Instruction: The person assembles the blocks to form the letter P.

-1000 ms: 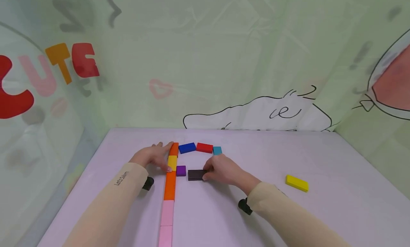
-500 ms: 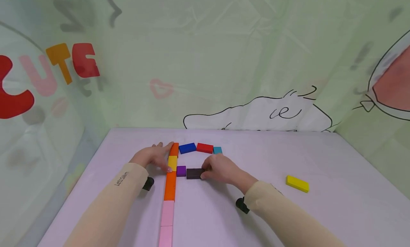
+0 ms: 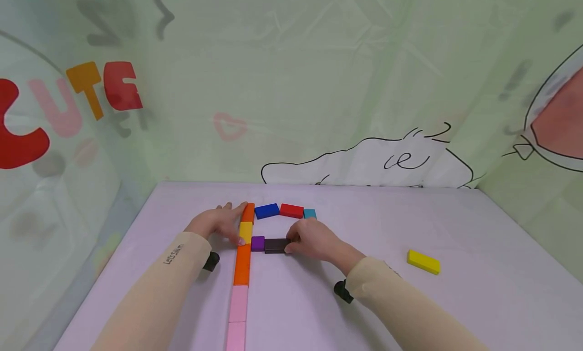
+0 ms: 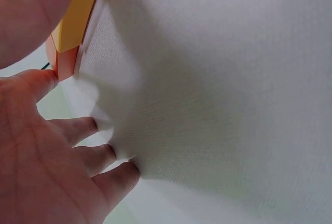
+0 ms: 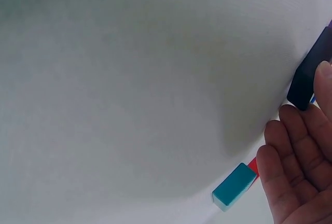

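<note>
My right hand [image 3: 314, 239] pinches the right end of a black block [image 3: 275, 246] between thumb and fingers. The block's left end meets a small purple block [image 3: 257, 244], which sits against the column of blocks. My left hand [image 3: 217, 224] lies along the column's left side, fingers spread. Its index fingertip touches the far orange block [image 3: 248, 212], and its thumb is at the near end of the yellow block [image 3: 245, 232]. In the left wrist view its other fingertips reach down to the white surface. The right wrist view shows the black block [image 5: 310, 73] beside the thumb.
Nearer me the column continues with an orange block [image 3: 242, 265] and pink blocks [image 3: 238, 303]. Beyond the hands, a blue block [image 3: 266, 211], a red block [image 3: 291, 211] and a teal block [image 3: 309, 214] form a row. A loose bright yellow block [image 3: 423, 261] lies right.
My right hand has slid the black block left and slightly away from me, closing the gap to the purple block. The left hand has stayed in place.
</note>
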Tool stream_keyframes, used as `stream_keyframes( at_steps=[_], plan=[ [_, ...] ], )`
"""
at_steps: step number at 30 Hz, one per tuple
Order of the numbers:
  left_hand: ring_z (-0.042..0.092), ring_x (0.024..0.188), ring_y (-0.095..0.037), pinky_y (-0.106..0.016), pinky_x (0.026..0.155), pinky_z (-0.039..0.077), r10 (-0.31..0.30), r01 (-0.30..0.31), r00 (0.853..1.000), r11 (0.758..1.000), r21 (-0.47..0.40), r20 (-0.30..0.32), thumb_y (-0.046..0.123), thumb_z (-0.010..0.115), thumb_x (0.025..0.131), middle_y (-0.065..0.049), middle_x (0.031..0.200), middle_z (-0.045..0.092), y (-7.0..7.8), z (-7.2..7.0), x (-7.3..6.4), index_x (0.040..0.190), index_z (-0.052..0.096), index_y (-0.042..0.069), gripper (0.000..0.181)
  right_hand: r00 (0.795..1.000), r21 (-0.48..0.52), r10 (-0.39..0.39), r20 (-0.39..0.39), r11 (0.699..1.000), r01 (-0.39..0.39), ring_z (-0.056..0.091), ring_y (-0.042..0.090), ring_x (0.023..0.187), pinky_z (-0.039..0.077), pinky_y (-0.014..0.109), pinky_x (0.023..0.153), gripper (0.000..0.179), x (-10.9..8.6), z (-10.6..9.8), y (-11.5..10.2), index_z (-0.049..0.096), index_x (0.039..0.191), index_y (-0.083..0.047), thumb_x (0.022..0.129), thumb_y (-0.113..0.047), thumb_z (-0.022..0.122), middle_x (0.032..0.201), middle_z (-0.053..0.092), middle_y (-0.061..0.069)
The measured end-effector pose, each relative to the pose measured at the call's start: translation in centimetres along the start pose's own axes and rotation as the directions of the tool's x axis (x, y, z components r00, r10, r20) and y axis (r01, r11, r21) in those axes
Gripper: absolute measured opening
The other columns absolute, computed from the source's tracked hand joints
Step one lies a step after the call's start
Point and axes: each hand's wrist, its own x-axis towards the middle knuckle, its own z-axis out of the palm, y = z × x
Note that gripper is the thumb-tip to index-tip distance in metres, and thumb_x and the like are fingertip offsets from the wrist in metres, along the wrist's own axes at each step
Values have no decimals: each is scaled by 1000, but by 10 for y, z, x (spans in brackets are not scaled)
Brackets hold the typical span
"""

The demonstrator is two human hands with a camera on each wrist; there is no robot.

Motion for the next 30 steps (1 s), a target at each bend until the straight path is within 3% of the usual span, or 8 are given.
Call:
stream_keyframes(
  at_steps=[17, 30],
  plan=[
    [7, 156, -50, -72, 121, 19, 5, -5, 1000, 1000, 22, -2, 34, 79, 88, -24, 171, 8, 1, 0, -1, 166, 13, 22, 103, 1000, 32, 10, 13, 999, -11, 64, 13, 82, 60, 33, 85, 24, -2, 0, 0, 78, 109, -7, 88, -17, 82, 93, 76, 3],
    [4, 157, -48, -72, 121, 18, -12, 12, 1000, 1000, -12, 2, 33, 78, 88, -22, 172, 5, 2, -1, -3, 166, 11, 24, 103, 1000, 49, 22, 17, 999, -23, 64, 14, 83, 59, 33, 85, 32, -3, -1, 0, 75, 118, -6, 88, -17, 82, 94, 74, 4]
  ],
)
